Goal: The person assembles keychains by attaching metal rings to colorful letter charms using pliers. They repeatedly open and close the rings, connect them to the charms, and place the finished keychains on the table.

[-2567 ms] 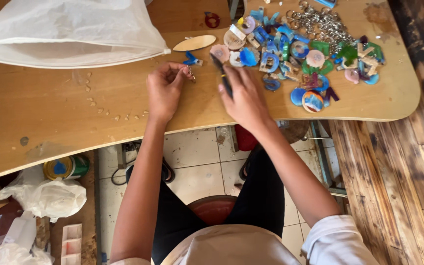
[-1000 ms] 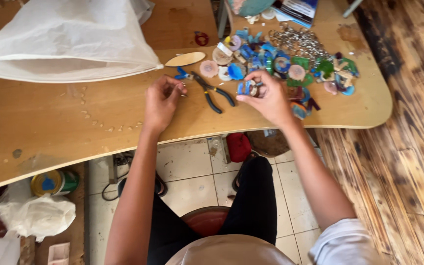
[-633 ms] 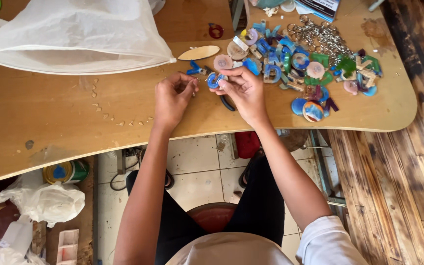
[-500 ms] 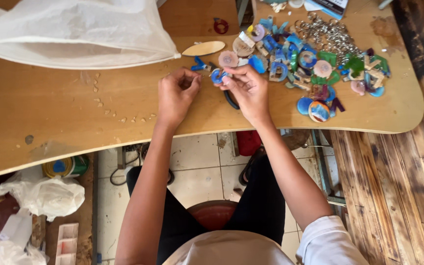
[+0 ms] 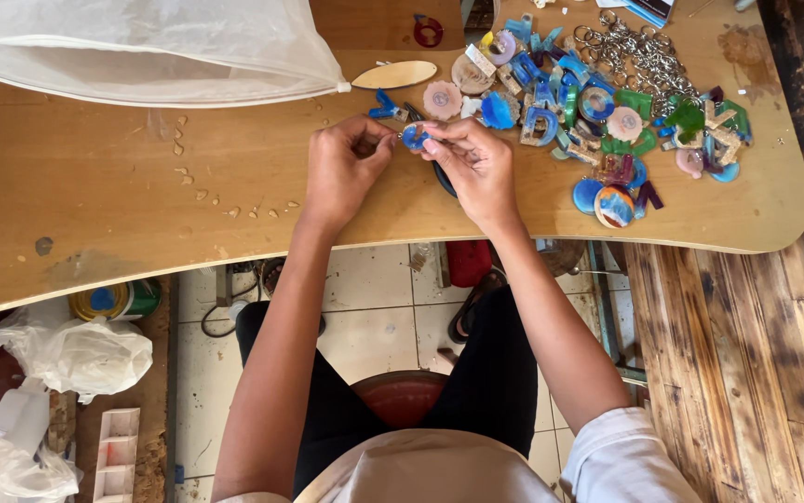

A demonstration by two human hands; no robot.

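While I watched from the head view, items ran left to right:
Bag: white plastic bag [image 5: 141, 47] lay top left on table [image 5: 94, 205].
Left hand [image 5: 344, 172]: fingertips pinched blue charm [image 5: 413, 138].
Right hand [image 5: 478, 168]: pinched same charm.
Pile: resin charms [image 5: 597, 112], well right.

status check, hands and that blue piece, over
Left hand and right hand both pinch blue charm above wooden table. Charm pile right, clear of hands.

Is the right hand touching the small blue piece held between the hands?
Touching. The head view shows the right hand with its fingertips pinching the small blue piece over the wooden table.
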